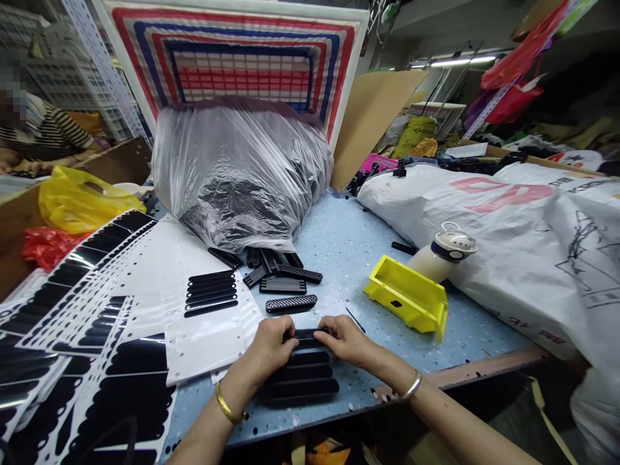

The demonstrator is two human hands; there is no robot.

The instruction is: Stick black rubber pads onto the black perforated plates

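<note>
My left hand and my right hand pinch the two ends of a slim black strip between thumbs and fingers. Just below it, nearest the table edge, lie several black round-ended pieces side by side in rows. Whether the strip touches the row beneath it I cannot tell. Beyond my hands rest loose black plastic pieces, one with a perforated top and one with a ribbed side. To the left, a white backing sheet carries several narrow black adhesive strips.
A clear plastic bag of black pieces spills from a striped-lined crate. On the right are a yellow bin, a bottle and a large white sack. More strip sheets cover the left. A person sits far left.
</note>
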